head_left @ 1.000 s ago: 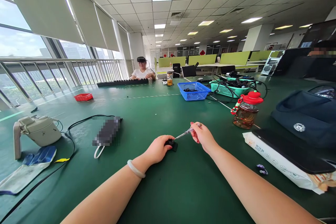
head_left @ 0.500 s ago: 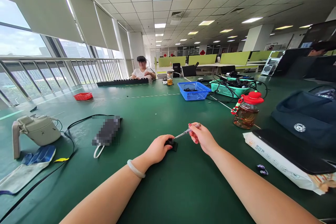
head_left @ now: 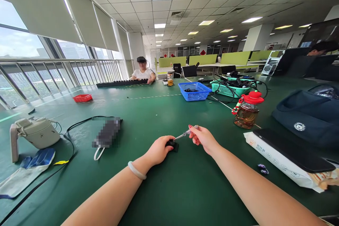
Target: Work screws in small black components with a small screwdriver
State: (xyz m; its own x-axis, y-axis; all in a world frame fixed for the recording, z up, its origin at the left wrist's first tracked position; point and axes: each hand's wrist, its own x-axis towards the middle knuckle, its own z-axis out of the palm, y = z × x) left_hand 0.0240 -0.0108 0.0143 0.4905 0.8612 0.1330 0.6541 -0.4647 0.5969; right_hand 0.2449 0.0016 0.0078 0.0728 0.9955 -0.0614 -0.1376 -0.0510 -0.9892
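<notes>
My left hand (head_left: 159, 150) is closed around a small black part (head_left: 172, 144) and keeps it down on the green table (head_left: 185, 187). The part's exact kind is too small to make out. My right hand (head_left: 200, 137) grips a screwdriver (head_left: 185, 133) with a clear handle between thumb and fingers. Its thin metal shaft slants down to the left, and the tip meets or nearly meets the top of the black part. My left fingers partly hide that part.
Leftward lie a dark pixelated device (head_left: 108, 132), a beige lidded cup (head_left: 37, 132) and a glove (head_left: 29, 173). To the right stand a red-capped bottle (head_left: 246, 113), a white packet (head_left: 280, 164) and a navy bag (head_left: 304, 116). Farther off are a blue basket (head_left: 194, 96) and a seated person (head_left: 143, 74).
The screwdriver and both hands keep nearly the same pose over the black part. The view has shifted slightly. Across the table, the person's hand has lowered to the long black keyboard-like object.
</notes>
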